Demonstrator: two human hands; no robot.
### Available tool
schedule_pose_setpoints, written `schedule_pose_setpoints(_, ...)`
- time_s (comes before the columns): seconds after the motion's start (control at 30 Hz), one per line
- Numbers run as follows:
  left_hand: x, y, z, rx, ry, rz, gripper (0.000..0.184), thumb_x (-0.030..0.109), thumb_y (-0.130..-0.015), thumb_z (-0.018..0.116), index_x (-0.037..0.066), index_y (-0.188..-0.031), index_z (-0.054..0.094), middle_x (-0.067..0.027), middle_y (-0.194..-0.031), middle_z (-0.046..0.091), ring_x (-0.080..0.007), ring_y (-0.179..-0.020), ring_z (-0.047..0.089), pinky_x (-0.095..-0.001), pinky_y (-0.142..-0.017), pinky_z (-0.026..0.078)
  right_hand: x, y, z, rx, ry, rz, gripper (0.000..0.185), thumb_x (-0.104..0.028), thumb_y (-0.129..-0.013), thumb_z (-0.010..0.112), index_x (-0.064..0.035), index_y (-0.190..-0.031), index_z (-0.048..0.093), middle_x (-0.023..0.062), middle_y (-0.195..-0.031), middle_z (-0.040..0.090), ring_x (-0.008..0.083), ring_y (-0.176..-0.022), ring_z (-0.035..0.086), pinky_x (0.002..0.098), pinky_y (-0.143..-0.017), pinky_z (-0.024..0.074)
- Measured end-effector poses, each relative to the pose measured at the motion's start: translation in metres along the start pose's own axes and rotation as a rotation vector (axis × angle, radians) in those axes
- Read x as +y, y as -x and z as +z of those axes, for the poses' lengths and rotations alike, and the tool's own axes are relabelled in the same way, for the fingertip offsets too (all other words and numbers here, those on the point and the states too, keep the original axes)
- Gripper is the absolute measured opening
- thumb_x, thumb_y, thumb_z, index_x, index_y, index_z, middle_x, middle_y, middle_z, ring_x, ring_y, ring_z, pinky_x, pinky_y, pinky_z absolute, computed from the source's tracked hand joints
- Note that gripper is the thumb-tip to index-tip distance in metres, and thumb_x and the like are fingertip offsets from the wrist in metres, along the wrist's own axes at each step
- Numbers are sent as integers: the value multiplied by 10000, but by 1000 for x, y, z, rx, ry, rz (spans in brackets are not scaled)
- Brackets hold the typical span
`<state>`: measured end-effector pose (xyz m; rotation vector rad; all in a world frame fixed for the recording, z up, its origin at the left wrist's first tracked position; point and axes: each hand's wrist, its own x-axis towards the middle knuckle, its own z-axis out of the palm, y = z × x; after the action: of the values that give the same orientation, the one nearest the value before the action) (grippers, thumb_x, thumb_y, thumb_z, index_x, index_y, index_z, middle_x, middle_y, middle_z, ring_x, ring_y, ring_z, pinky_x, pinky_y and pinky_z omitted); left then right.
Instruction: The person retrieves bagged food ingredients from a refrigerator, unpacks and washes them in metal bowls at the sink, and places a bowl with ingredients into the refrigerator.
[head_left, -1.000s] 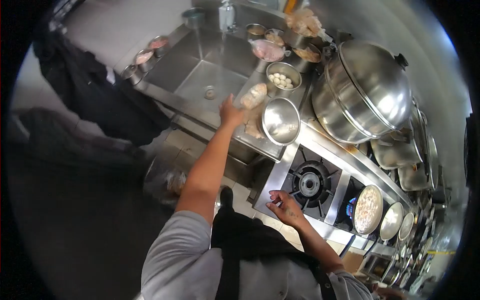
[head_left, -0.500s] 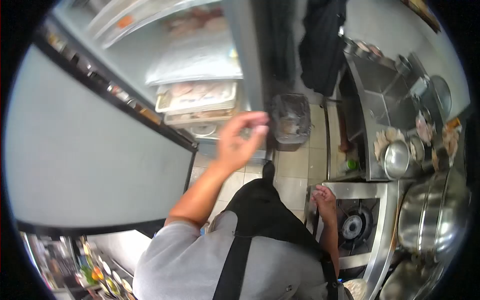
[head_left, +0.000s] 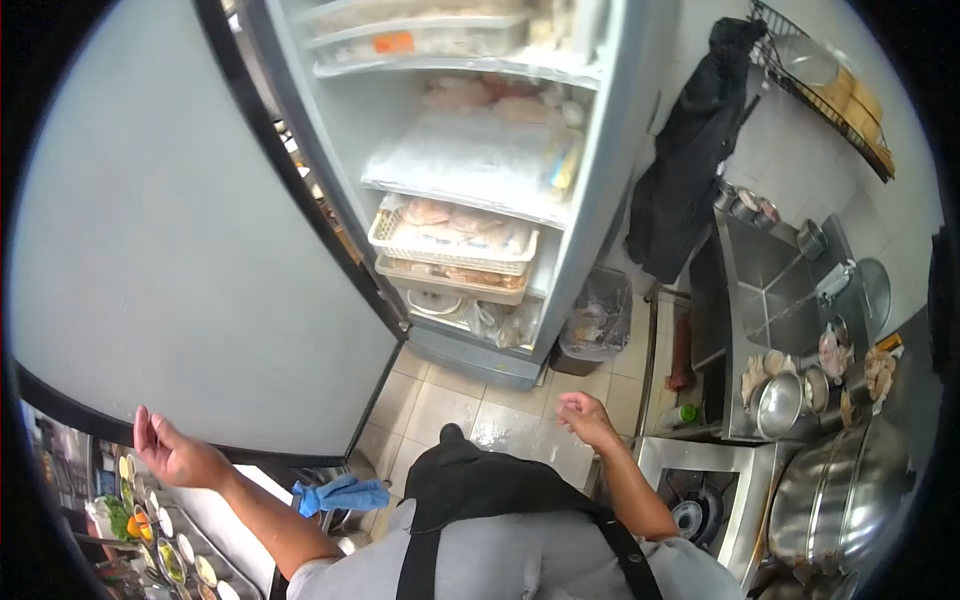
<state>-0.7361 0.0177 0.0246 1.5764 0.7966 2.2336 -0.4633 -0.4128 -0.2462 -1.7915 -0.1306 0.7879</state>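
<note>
At the lower left, my left hand (head_left: 180,455) is beside the bottom edge of the open refrigerator door (head_left: 200,250), fingers apart and nothing in them. My right hand (head_left: 590,418) hangs over the tiled floor near the stove, empty, its fingers loosely curled and apart. In front of me stands the open refrigerator (head_left: 620,150). Its shelves hold a clear container with an orange label (head_left: 440,45), a plastic-covered tray (head_left: 470,150), a white basket of packed food (head_left: 450,240) and a second tray (head_left: 455,280) beneath it.
A bin (head_left: 595,325) with a liner stands right of the refrigerator. Further right are a sink (head_left: 765,290), a metal bowl (head_left: 778,405), a burner (head_left: 690,510) and a large steel pot (head_left: 825,500). Blue gloves (head_left: 340,495) and food containers (head_left: 170,560) are at the lower left.
The view has swung from the sink and stove to the open refrigerator. My left hand has moved down and left to the door's edge. My right hand remains near the stove.
</note>
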Motion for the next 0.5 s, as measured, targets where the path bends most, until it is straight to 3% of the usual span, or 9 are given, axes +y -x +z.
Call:
schedule_pose_setpoints(0.1, -20, 0, -18, -29, -126, -82, 161, 84, -931, 551, -12, -1053, 593, -77, -983, 614, -140, -864, 573, -275, -742, 465, -14, -56, 44, -152, -103, 13, 370, -248, -860, 664, -35, -1146, 565, 49, -890, 659, 131, -744, 618, 269, -624, 490)
schedule_pose_setpoints(0.17, -44, 30, -13, -259, -147, -261, 133, 88, -928, 555, -3, -1019, 589, -62, -954, 617, -125, -854, 565, -265, -726, 445, -18, -83, 81, -205, -78, -58, 389, -277, -856, 674, -32, -1140, 570, 50, -893, 659, 128, -741, 615, 277, -633, 494)
schedule_pose_setpoints(0.2, -64, 43, -12, -445, -54, -193, 119, 99, -914, 578, 10, -991, 595, -47, -932, 618, -128, -840, 561, -258, -722, 437, -28, -102, 98, -246, -62, -147, 411, -306, -852, 684, -30, -1135, 574, 52, -897, 659, 125, -737, 612, 285, -642, 498)
schedule_pose_setpoints(0.23, -76, 56, -7, -511, -165, -144, 126, 113, -902, 601, 12, -976, 602, -47, -933, 615, -132, -836, 557, -251, -716, 438, -30, -119, 114, -246, -17, -198, 429, -321, -843, 695, -29, -1132, 574, 55, -911, 660, 126, -731, 611, 291, -653, 502)
schedule_pose_setpoints(0.27, -73, 62, -1, -542, -185, -228, 132, 109, -894, 606, 3, -973, 608, -55, -937, 615, -135, -844, 559, -251, -720, 446, -31, -131, 128, -242, 24, -243, 448, -336, -834, 707, -27, -1130, 573, 58, -925, 662, 126, -725, 610, 298, -664, 505)
schedule_pose_setpoints(0.33, -86, 59, 7, -476, -115, -303, 129, 83, -898, 587, 3, -999, 602, -57, -952, 615, -138, -847, 566, -251, -724, 449, -78, -119, 139, -303, 82, -190, 497, -363, -832, 700, -26, -1169, 559, 86, -980, 659, 152, -781, 616, 319, -731, 510)
schedule_pose_setpoints(0.47, -94, 19, 22, -278, -78, -255, 159, 50, -921, 537, -9, -1063, 575, -77, -979, 608, -146, -911, 565, -268, -798, 462, -78, -143, 138, -212, 193, -230, 468, -290, -849, 687, -23, -1203, 537, 104, -1045, 650, 147, -880, 623, 316, -755, 499)
schedule_pose_setpoints(0.5, -93, 15, 29, -258, 19, -280, 144, 50, -919, 539, -1, -1048, 576, -71, -969, 603, -139, -885, 559, -260, -775, 459, -79, -147, 134, -59, 158, -151, 521, -309, -855, 676, -20, -1251, 498, 125, -1101, 627, 167, -956, 602, 327, -804, 488)
